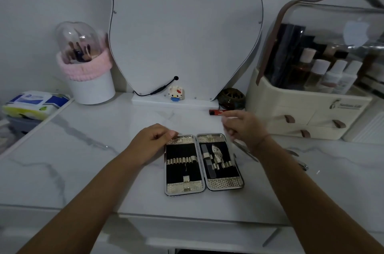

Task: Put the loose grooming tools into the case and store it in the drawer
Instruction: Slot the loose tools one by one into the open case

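Two hands working, head view: left hand (152,139) is pinching the far-left corner of the open case (185,187), likely steadying it on the table (99,170), while the blurred right hand (242,127) is curling over a slim metal tool (248,154) beside the case, grip unclear.

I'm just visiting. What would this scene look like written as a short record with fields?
case: open flat on the table, two tools strapped in its right half
left hand: holds the case's top-left corner
right hand: blurred, over a thin metal tool; grip unclear
loose tools: two more on the table, right of the case
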A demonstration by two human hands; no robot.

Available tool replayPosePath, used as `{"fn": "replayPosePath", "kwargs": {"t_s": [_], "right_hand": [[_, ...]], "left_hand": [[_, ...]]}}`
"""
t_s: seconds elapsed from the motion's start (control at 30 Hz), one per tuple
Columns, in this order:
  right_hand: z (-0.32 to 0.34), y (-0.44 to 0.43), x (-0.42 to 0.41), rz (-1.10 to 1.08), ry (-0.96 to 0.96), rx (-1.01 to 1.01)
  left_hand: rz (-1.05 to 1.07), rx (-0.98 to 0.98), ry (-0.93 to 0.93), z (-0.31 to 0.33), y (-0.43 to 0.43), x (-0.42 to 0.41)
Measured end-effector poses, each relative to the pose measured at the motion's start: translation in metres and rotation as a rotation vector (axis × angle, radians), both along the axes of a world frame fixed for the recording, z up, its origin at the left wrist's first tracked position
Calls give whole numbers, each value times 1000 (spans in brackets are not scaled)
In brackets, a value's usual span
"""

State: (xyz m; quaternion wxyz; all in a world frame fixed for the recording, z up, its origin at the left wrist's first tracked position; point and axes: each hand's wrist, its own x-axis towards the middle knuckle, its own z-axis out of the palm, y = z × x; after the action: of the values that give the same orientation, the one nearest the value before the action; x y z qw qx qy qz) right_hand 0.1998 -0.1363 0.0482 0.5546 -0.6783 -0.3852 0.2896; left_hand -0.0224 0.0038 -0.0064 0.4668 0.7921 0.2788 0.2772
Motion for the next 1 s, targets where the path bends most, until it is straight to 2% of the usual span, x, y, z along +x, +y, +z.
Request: {"fn": "replayPosePath", "kwargs": {"t_s": [0.13, 0.53, 1.0], "right_hand": [[-6, 33, -27, 23, 111, -20], [-15, 72, -23, -64, 26, -93], [-15, 74, -19, 214, -369, -263]], "left_hand": [[20, 44, 32, 2, -1, 0], [7, 128, 95, 2, 2, -2], [22, 159, 128, 2, 2, -2]]}}
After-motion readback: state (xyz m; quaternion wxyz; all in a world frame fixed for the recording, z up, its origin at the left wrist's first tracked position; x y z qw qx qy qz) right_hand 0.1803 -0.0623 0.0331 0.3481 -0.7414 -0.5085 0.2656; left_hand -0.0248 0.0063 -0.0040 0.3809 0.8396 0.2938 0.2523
